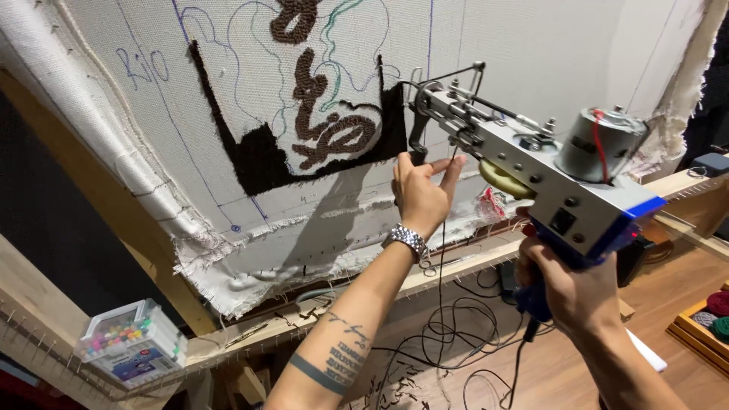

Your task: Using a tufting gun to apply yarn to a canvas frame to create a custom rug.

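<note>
A clear plastic tub (130,343) is sitting on the wooden frame (45,304) at lower left, packed with coloured marker pens standing on end, and a shallow wooden tray (687,328) at the right edge is holding balls of red and green yarn (717,314). The tufting gun (531,163) is pointing its needle end at the stretched canvas (531,53), well above the floor; its body is boxy grey metal with a blue grip, a round silver motor with a red wire on top, and a yellow gear at its side. The right hand (566,292) is gripping the blue handle from below, fingers wrapped tight around it. The left hand (420,193), a metal watch (405,240) on its wrist, is reaching up under the gun's front handle, fingers (451,168) slightly spread and touching the thin dark yarn strand (442,250) hanging there. The canvas is coarse and off-white, marked with blue lines and partly filled with black and brown looped pile (319,129).
</note>
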